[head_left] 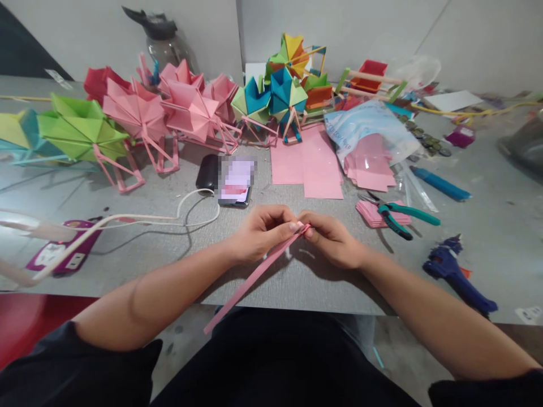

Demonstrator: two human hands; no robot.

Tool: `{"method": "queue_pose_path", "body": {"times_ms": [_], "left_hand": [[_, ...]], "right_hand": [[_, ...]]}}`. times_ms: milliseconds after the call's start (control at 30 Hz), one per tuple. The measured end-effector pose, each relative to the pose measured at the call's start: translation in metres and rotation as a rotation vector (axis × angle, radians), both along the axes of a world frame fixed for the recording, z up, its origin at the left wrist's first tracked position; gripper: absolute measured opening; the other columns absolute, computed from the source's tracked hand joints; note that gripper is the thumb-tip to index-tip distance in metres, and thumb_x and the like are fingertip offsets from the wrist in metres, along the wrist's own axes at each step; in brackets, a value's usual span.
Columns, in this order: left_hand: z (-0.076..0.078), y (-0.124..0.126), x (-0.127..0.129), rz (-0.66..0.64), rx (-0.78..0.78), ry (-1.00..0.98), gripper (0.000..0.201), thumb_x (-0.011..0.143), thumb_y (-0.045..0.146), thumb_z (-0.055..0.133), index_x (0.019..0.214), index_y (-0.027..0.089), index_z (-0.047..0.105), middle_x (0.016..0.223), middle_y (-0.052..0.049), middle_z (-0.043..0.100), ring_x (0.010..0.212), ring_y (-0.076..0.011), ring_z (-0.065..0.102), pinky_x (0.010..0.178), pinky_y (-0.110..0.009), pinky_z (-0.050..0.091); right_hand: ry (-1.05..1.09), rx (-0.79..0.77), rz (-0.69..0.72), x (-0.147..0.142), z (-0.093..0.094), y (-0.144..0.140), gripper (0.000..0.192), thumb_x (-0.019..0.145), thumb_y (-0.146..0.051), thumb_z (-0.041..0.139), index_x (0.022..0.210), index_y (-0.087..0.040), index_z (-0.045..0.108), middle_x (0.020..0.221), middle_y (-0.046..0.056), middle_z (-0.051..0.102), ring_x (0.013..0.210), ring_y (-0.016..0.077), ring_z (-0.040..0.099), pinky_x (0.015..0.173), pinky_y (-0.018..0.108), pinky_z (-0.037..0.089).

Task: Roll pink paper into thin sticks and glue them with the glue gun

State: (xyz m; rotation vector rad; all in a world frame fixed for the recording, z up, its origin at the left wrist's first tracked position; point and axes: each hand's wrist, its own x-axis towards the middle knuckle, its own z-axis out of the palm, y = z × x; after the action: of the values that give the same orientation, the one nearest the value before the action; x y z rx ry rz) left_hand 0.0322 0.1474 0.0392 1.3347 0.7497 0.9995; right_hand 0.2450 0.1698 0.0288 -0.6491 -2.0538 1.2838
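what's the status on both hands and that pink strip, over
Left hand and right hand both pinching the top end of the pink paper strip. Strip slants down toward the lap. Green-handled pliers lie to the right, clear.

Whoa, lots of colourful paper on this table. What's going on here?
A person sits at a grey table, pinching the top end of a long, thin pink paper strip between the left hand and the right hand. The strip slants down toward their lap. Behind the hands lie flat pink sheets, a phone and rows of folded paper wheels. Green-handled pliers and a blue glue gun lie to the right.
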Motion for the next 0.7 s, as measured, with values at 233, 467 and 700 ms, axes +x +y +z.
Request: {"method": "queue_pose_path", "body": {"times_ms": [233,467,700], "left_hand": [[-0.0036,0.0017,0.0006,0.006,0.013,0.020,0.044,0.090,0.059,0.076,0.076,0.018,0.067,0.062,0.003,0.051,0.055,-0.0098,0.041,0.053,-0.025,0.031],[-0.0017,-0.0001,-0.0004,0.019,-0.006,-0.013,0.043,0.090,0.057,0.076,0.077,0.018,0.065,0.062,0.004,0.049,0.053,-0.0085,0.037,0.051,-0.025,0.030],[-0.0036,0.0011,0.0016,0.028,0.010,-0.006,0.045,0.089,0.059,0.078,0.077,0.017,0.066,0.065,0.002,0.054,0.057,-0.0094,0.043,0.053,-0.024,0.033]], "right_hand": [[0.001,0.039,-0.010,-0.0021,0.0005,-0.0026,0.037,0.109,-0.055,0.047,0.094,-0.025,0.064,0.086,0.004,0.059,0.080,0.0206,0.055,0.075,0.039,0.047],[-0.015,0.026,-0.005,0.0021,0.0005,0.0042,0.034,0.107,-0.054,0.052,0.092,-0.025,0.065,0.087,0.004,0.062,0.079,0.0201,0.055,0.076,0.039,0.048],[0.016,0.052,-0.014,-0.0026,0.0023,-0.0019,0.033,0.109,-0.050,0.051,0.093,-0.025,0.065,0.085,0.003,0.059,0.079,0.0196,0.054,0.075,0.037,0.047]]}}
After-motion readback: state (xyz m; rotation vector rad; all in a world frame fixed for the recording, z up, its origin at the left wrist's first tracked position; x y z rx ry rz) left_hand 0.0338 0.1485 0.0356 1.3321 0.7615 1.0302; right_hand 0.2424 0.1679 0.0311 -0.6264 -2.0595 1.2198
